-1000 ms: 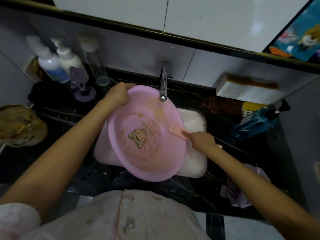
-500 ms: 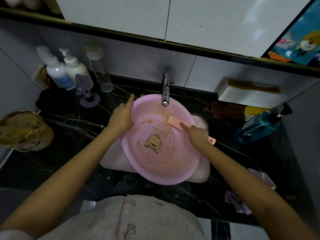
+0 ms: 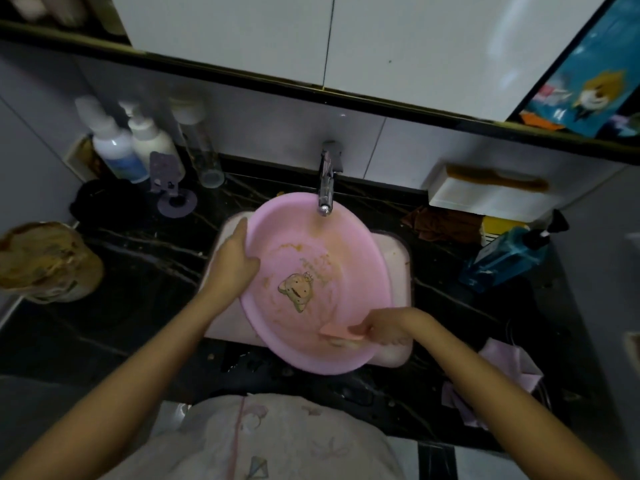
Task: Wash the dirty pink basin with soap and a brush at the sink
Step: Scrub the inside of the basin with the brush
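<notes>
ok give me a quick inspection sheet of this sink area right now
surface: black marbled counter, specks near the front; white sink set in it
job's things: pink basin over the sink, brown residue inside; pink brush at its near inner wall; faucet above its far rim
clutter: pump bottles back left, purple holder, blue bottle, brown cloth, pink cloth, stained tub
grippers: left hand grips the basin's left rim; right hand holds the brush
cables: nothing seen
surroundings: tiled wall, cabinet doors, wall box with a comb
</notes>
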`<control>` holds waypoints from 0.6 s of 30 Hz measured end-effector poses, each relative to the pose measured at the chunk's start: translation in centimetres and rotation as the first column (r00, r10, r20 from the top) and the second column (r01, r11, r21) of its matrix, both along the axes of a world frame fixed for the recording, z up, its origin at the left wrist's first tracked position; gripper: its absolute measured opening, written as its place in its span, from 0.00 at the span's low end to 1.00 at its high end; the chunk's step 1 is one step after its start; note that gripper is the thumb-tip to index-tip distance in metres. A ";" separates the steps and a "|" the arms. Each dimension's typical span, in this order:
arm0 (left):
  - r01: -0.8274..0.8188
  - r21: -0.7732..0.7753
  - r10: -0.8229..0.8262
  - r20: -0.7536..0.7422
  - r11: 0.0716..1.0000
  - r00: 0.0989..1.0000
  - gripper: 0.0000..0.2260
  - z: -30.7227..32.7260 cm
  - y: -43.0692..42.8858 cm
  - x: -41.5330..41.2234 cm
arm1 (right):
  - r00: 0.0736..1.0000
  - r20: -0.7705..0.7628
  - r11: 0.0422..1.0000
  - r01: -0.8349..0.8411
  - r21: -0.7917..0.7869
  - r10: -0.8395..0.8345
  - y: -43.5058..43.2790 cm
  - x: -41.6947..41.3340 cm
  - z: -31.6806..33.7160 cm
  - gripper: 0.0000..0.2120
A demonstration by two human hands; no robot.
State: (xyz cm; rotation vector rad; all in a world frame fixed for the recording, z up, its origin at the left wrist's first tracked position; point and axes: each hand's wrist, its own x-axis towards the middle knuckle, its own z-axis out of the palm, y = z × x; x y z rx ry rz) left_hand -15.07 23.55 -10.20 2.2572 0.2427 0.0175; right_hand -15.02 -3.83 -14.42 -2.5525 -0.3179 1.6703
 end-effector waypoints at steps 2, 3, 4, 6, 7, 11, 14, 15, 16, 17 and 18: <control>0.076 0.109 -0.076 -0.009 0.991 0.997 0.23 1.8 1.6 3.0 | 0.998 -0.067 0.993 -0.008 0.119 0.016 0.9 -0.4 0.9 0.31; 0.133 0.160 -0.129 -0.036 0.978 0.991 0.21 2.7 2.3 4.6 | 0.997 -0.063 0.989 -0.033 0.147 0.042 1.5 -0.7 1.0 0.32; 0.188 0.200 -0.174 -0.085 0.962 0.981 0.19 3.5 2.7 6.2 | 0.997 -0.057 0.986 -0.049 0.161 0.059 2.3 -0.8 1.2 0.31; 0.263 0.244 -0.225 -0.176 0.933 0.958 0.15 4.9 2.9 8.5 | 0.996 -0.058 0.983 -0.063 0.175 0.074 3.7 -1.0 0.6 0.29; 0.289 0.262 -0.241 -0.199 0.921 0.950 0.16 5.2 2.7 9.4 | 0.995 -0.058 0.982 -0.064 0.179 0.076 4.1 -1.0 0.4 0.29; 0.222 0.447 -0.122 -0.241 0.867 0.963 0.29 5.6 1.9 8.4 | 0.997 -0.070 0.982 -0.030 0.185 0.044 4.6 -0.8 -0.1 0.31; 0.010 0.496 0.090 -0.177 0.868 0.980 0.31 5.2 1.6 3.5 | 0.998 -0.066 0.980 -0.010 0.197 0.023 4.2 -0.9 -0.8 0.30; -0.030 0.491 0.128 -0.167 0.870 0.978 0.32 4.9 1.3 1.6 | 0.997 -0.072 0.979 -0.001 0.203 0.016 4.1 -0.9 -1.1 0.30; -0.063 0.480 0.148 -0.142 0.875 0.979 0.35 4.4 1.1 -0.1 | 0.997 -0.080 0.979 0.007 0.206 0.010 4.0 -0.7 -1.3 0.30; -0.092 0.460 0.156 -0.102 0.883 0.983 0.37 3.9 0.7 -1.5 | 0.997 -0.083 0.976 0.016 0.215 0.002 3.9 -0.6 -1.5 0.30; -0.114 0.432 0.154 -0.057 0.895 0.987 0.37 3.5 0.6 -2.4 | 0.996 -0.088 0.974 0.023 0.227 -0.003 3.8 -0.5 -1.6 0.30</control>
